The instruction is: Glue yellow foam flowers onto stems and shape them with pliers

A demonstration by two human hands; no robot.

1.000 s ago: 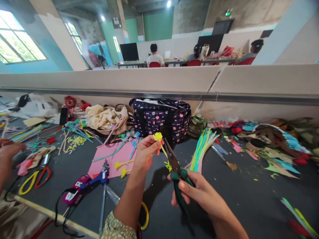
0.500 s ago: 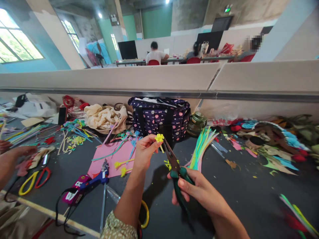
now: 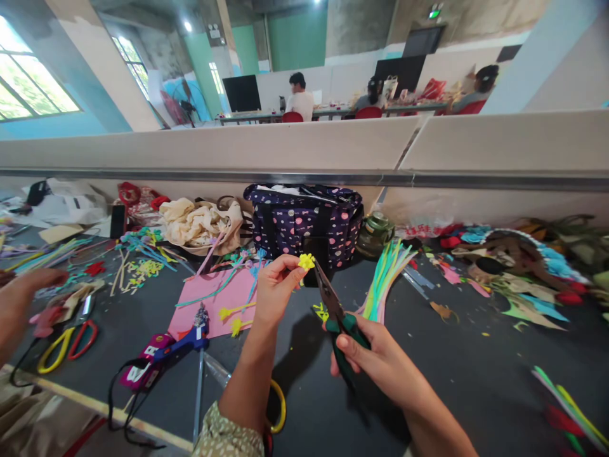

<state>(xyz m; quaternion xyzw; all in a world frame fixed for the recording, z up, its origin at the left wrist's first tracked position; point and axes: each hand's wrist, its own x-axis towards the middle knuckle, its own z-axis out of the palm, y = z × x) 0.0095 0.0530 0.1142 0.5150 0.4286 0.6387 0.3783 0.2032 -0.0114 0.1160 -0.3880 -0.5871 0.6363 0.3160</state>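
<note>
Between the thumb and fingers of my left hand is a small yellow pipe-cleaner flower. My right hand is wrapped round the green handles of long-nose pliers. The tips of the pliers reach the flower's right edge; whether they grip it I cannot tell. Below the flower, yellow pipe-cleaner pieces lie on the dark table. Two more yellow flowers with stems rest on a pink sheet to the left. A bundle of pastel pipe cleaners lies beyond my right hand.
A blue glue gun lies on the left, near yellow-and-red scissors. Another person's hand is at the far left. A patterned bag and a green bottle stand behind. Fabric scraps cover the right rear.
The flower turns slightly in my left fingers, and its stem now hardly shows. The handles of the pliers have come closer together. The other person's hand at the far left has shifted.
</note>
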